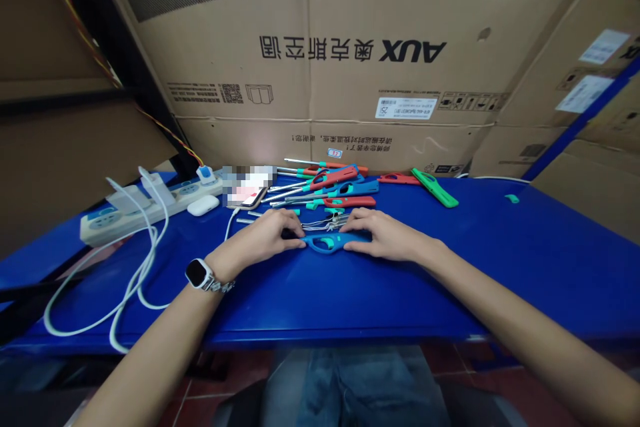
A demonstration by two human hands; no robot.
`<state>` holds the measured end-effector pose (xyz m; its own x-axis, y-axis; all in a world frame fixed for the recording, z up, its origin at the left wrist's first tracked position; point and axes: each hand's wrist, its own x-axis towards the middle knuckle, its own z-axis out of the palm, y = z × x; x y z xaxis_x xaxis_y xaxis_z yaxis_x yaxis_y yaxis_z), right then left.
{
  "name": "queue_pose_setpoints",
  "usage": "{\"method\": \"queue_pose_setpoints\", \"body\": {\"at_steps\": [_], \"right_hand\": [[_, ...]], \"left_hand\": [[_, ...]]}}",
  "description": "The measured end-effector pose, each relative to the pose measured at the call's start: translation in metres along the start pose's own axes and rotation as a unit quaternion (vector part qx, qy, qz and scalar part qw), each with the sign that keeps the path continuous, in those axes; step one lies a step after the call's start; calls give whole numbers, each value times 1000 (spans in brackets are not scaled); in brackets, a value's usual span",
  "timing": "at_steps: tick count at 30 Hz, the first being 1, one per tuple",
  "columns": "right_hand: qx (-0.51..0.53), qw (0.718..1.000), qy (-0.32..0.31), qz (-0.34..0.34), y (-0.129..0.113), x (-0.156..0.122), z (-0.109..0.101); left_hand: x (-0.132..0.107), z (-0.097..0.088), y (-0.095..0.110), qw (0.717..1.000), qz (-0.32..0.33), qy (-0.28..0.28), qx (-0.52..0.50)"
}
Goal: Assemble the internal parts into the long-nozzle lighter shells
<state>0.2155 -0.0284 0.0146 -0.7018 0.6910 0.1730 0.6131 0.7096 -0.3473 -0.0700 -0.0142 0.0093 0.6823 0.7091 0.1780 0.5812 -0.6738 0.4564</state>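
A blue lighter body [325, 245] with a finger loop and a turquoise trigger lies level over the blue table, gripped at both ends. My left hand [270, 238] pinches its left end between thumb and fingers. Around its right end, the fingers and thumb of my right hand [383, 235] are closed, hiding that part. Just behind it are thin wires with small metal parts [333, 221], partly covered by my fingers. Farther back is a pile of long-necked lighters, among them a red lighter [335, 178] and a blue lighter [355, 188].
A green lighter shell [435, 188] and a red shell [397, 178] lie at the back right, with a small turquoise piece [512, 199] beyond. On the left are a phone [256, 187], a white earbud case [203, 205], a power strip [165, 207] and looping white cables. Cardboard [320, 87] walls the back.
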Motion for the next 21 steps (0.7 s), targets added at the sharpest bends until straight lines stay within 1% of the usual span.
{"method": "queue_pose_setpoints", "body": {"at_steps": [6,11,17,21], "right_hand": [[36,999,-12,9,0,2,-2],[53,998,-5,-13,2,3,0],[60,998,2,-31,4,1,2],[42,999,5,-15,3,-2,4]], "left_hand": [[-1,-2,0,1000,-24,-3,-12],[-1,-3,-2,999,-40,-7,-23],[0,-1,0,999,-39,-6,-25],[0,0,2,999,-29,-7,-22]]}}
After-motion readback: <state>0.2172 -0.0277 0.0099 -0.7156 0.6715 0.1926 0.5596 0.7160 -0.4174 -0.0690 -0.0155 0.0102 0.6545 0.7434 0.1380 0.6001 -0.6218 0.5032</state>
